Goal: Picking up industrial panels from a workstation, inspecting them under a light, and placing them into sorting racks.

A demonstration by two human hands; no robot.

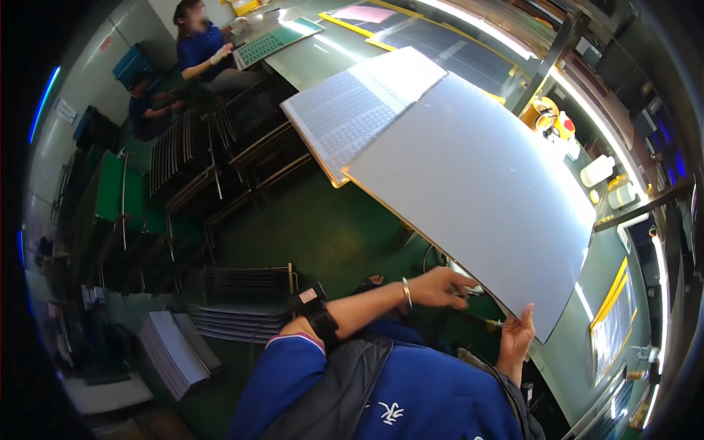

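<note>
A large, smooth pale-grey panel (469,183) slants across the worktable in front of me, its near edge jutting past the table. My right hand (517,337) grips that panel by its near corner, with a thumb or finger showing on top and the others partly hidden. Just left of it, my left hand (438,287) is beside the panel's near edge. Its fingers are apart and loosely bent, and nothing shows in them. Beyond the panel's far left edge lies a white sheet patterned with rows of small shapes (359,110).
The greenish worktable (565,323) runs along my right, holding white bottles (598,170) and a yellow-edged clear sheet (616,323). Racks of stacked panels (238,301) stand at left. A co-worker in blue (202,48) sits at the far end by a green patterned panel (279,42).
</note>
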